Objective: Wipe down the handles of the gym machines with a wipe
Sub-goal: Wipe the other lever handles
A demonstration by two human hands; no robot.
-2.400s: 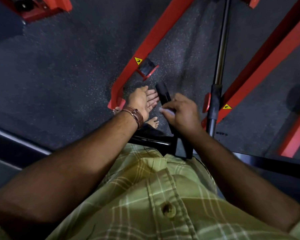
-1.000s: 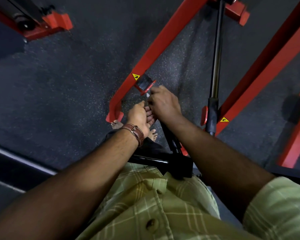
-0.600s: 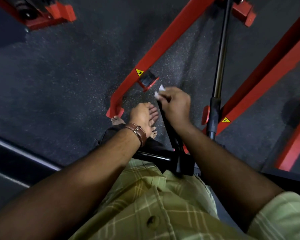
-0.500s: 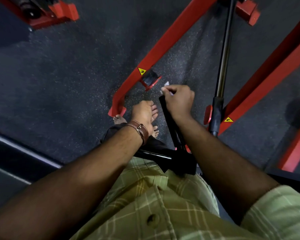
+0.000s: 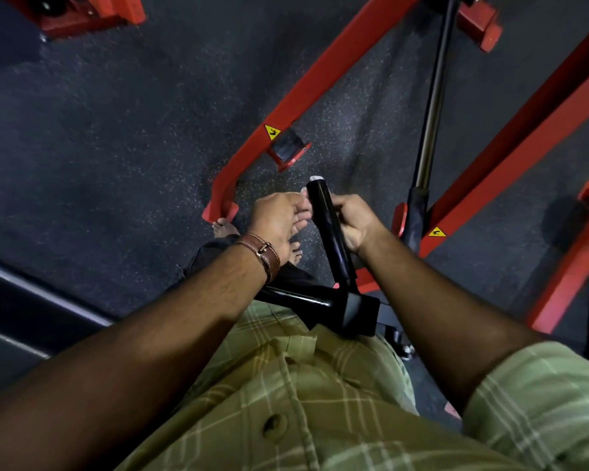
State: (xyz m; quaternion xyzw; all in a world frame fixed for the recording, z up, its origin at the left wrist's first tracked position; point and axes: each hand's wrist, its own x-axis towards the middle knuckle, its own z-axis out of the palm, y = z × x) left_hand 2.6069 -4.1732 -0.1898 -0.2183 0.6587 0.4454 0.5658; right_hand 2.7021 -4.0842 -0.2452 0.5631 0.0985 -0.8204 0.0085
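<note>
A black machine handle (image 5: 330, 232) rises from a black bracket (image 5: 357, 314) in front of my shirt. My right hand (image 5: 354, 220) grips the handle's middle from the right. My left hand (image 5: 279, 219), with a brown strap on the wrist, is at the handle's left side, near the top. Its fingertips pinch a small white wipe (image 5: 304, 192), which shows against the handle's upper end. More white shows at the handle's tip. Most of the wipe is hidden.
Red frame beams (image 5: 306, 93) (image 5: 524, 137) cross the dark speckled floor ahead. A chrome and black rod (image 5: 429, 124) stands right of the handle. My bare feet (image 5: 223, 227) are below. A dark bench edge (image 5: 31, 300) lies at the left.
My right hand slid down from the handle's tip to its middle, baring the top. My left hand rose from beside the handle to its upper end, where the wipe now shows.
</note>
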